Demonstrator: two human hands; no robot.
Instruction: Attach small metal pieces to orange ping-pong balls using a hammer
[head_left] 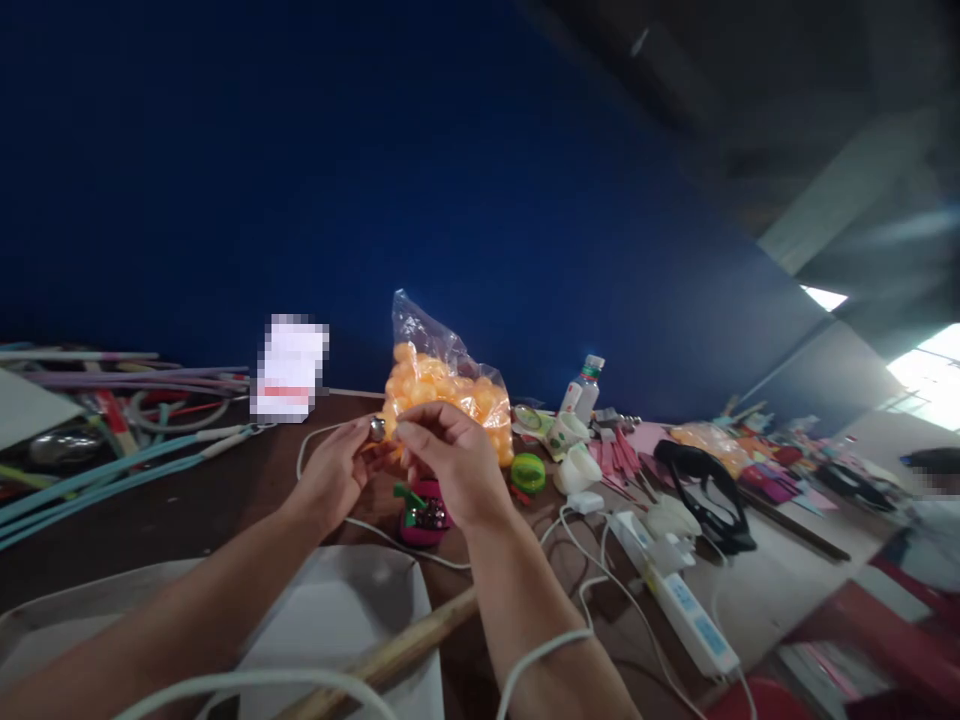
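Between the fingertips of my left hand [339,465] is a small, shiny, rounded metal piece [377,429]; its exact kind is unclear. My right hand [450,455] is closed in a pinch close beside it, and whatever its fingers hold is too small to make out. Just behind both hands stands a clear plastic bag [484,400] full of orange balls. Under them on the table sits a magenta container [425,535] with small shiny pieces and a green part.
White trays [360,575] and a wooden stick [405,645] lie in front, with loose white cables about. Rightward are a green round object [528,473], a bottle [585,388], a power strip [697,625] and a black strap [705,495]. Light-blue rods [112,475] lie left.
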